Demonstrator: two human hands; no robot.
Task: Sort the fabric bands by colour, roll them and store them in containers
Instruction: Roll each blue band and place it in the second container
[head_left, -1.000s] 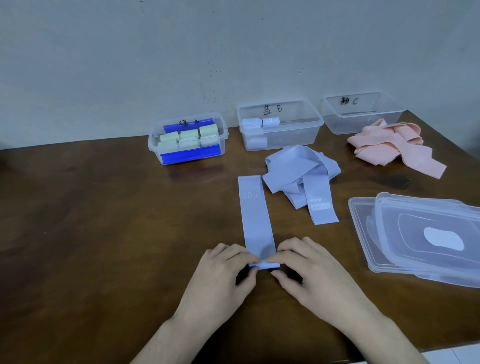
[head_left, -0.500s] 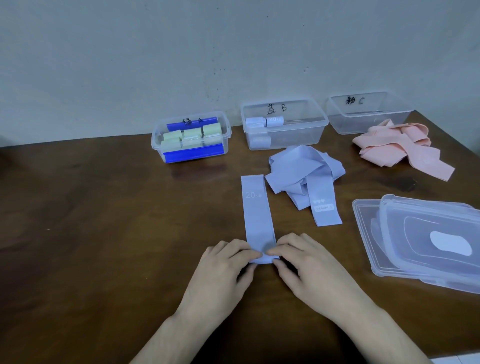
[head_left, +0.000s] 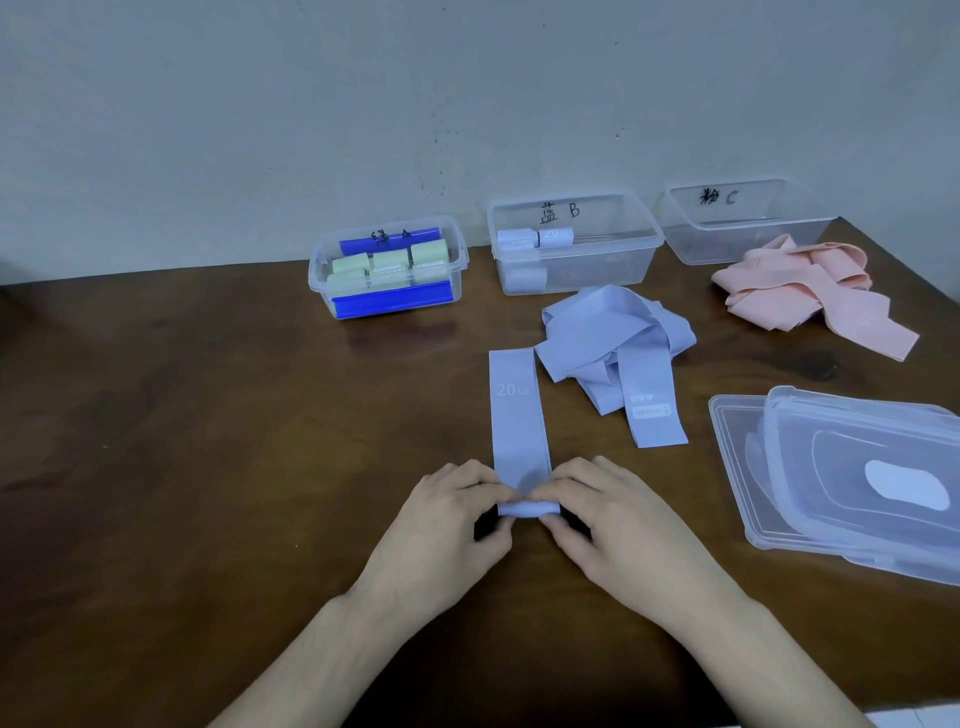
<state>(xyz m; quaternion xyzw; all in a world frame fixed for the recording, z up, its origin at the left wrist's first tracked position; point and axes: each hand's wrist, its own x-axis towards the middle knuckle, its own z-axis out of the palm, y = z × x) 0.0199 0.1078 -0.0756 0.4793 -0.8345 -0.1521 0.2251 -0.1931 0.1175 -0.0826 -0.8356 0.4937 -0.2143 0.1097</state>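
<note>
Head view: a blue band (head_left: 517, 415) lies flat on the brown table (head_left: 182, 441), running from the middle toward 6 o'clock, with "20 LB" printed near its far end. Its near end is turned up into a small roll. The left hand (head_left: 447, 530) pinches the roll's left side, fingers curled over the top and thumb beneath; the right hand (head_left: 618, 525) pinches its right side the same way. The two hands sit close together, fingertips almost meeting over the roll.

At 1 o'clock from the band, just beside it, sits a loose pile of blue bands (head_left: 618, 348), one strip with a "MEDIUM" label hanging toward 6 o'clock. At 2 o'clock, well apart, lies a heap of pink bands (head_left: 800, 291).

Along the wall stand three clear containers. The container at 11 o'clock (head_left: 387, 270) holds pale green rolls (head_left: 387, 265) between blue clip handles. The container marked B (head_left: 574, 241), at 12 o'clock, holds a few blue rolls (head_left: 535, 238) at its left end. The container marked C (head_left: 748, 221), at 1 o'clock, stands just behind the pink heap; nothing can be made out inside it.

At 3 o'clock, near the table's right edge, clear lids (head_left: 852, 478) lie stacked and overlapping, the top one bearing a white oval patch
</note>
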